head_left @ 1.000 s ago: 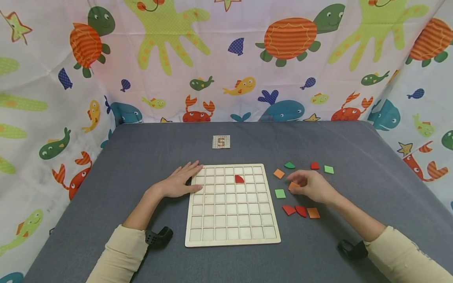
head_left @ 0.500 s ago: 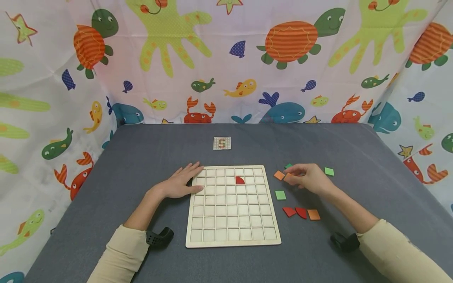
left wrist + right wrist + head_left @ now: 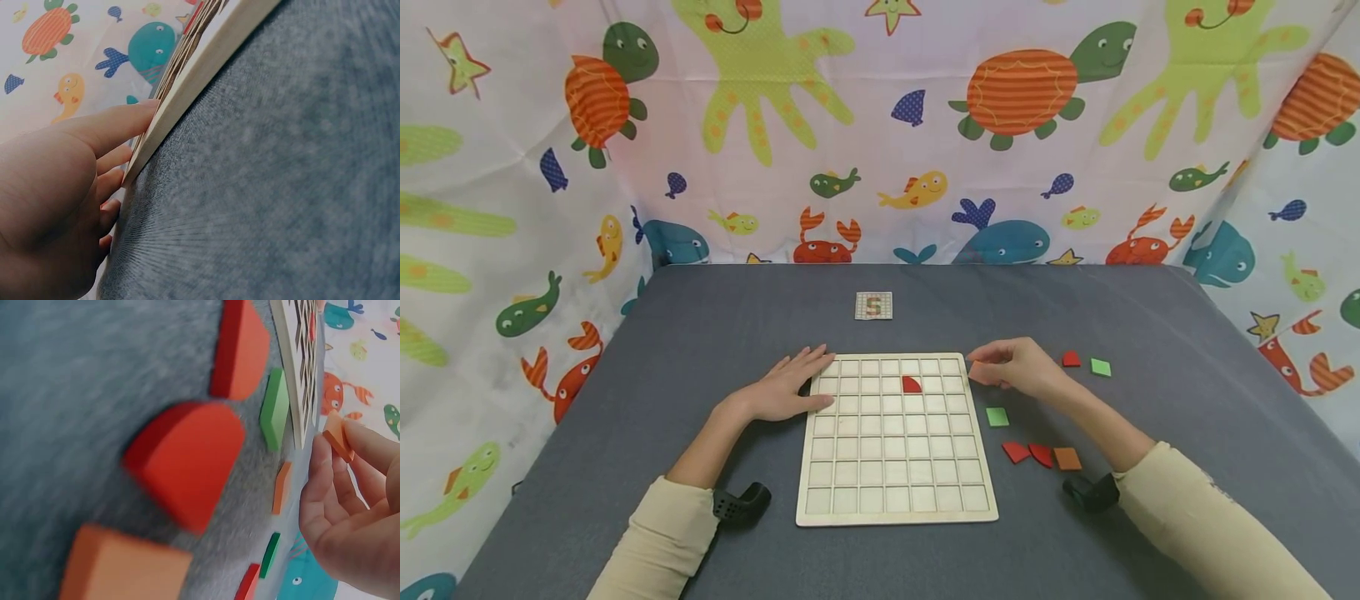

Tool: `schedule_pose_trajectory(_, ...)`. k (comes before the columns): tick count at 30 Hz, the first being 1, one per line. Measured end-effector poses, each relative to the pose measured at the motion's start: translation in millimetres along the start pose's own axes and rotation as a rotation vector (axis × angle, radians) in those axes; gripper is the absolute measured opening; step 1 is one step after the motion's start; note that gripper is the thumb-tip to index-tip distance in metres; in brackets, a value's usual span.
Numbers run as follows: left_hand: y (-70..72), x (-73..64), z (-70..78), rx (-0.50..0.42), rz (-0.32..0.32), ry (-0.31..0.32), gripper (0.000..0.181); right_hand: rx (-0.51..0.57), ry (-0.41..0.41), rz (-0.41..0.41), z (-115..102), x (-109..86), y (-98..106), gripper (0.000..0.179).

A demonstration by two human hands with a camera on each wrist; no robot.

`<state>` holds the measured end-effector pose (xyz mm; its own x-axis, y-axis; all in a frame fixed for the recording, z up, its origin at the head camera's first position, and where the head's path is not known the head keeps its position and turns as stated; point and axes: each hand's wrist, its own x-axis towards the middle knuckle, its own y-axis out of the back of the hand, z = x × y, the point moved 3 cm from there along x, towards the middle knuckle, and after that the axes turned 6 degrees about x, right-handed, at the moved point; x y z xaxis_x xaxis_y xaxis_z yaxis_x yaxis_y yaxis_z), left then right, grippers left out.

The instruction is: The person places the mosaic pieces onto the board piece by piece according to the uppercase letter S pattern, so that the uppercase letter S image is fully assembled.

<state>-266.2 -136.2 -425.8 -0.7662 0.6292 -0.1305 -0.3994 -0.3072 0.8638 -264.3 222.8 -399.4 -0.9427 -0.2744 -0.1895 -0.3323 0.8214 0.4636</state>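
Note:
A wooden grid board [image 3: 859,498] lies on the table with one red quarter-circle tile [image 3: 911,384] in an upper cell. My left hand [image 3: 781,390] rests on the board's upper left edge, fingers straight, thumb [image 3: 128,125] over the rim. At the upper right corner of the board, my right hand [image 3: 1021,367] pinches an orange square tile [image 3: 338,436] between thumb and fingers, held above the table. Another orange tile [image 3: 282,489] and a green rounded tile [image 3: 270,555] lie on the table near that hand in the right wrist view; in the head view the hand hides them.
Right of the board lie light green squares [image 3: 997,417] [image 3: 1101,367], red rounded tiles [image 3: 1016,452] [image 3: 1041,455], an orange square [image 3: 1067,458] and a red tile [image 3: 1071,358]. A small pattern card [image 3: 873,306] sits behind the board. A printed curtain [image 3: 850,100] surrounds the grey table [image 3: 730,308].
My right hand has moved left with the orange tile, from among the loose tiles to the board's upper right corner. My left hand stays on the board's edge.

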Motion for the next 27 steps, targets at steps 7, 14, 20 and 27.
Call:
schedule_pose_trajectory(7,0.5,-0.3,1.2,0.005,0.004,-0.003,0.073,0.017,-0.002,-0.007,-5,10.2,-10,0.033)
schedule_pose_trajectory(14,0.4,0.0,0.4,0.005,0.008,0.004,0.074,0.002,0.016,-0.021,-13,15.5,-17,0.029)
schedule_pose_trajectory(20,0.3,0.2,-0.2,0.004,0.009,0.0,0.073,0.016,0.065,-0.06,-21,21.4,-26,0.028)
schedule_pose_trajectory(27,-0.1,0.3,-0.7,0.002,0.01,-0.003,0.073,0.026,0.116,-0.096,-28,27.2,-37,0.027)
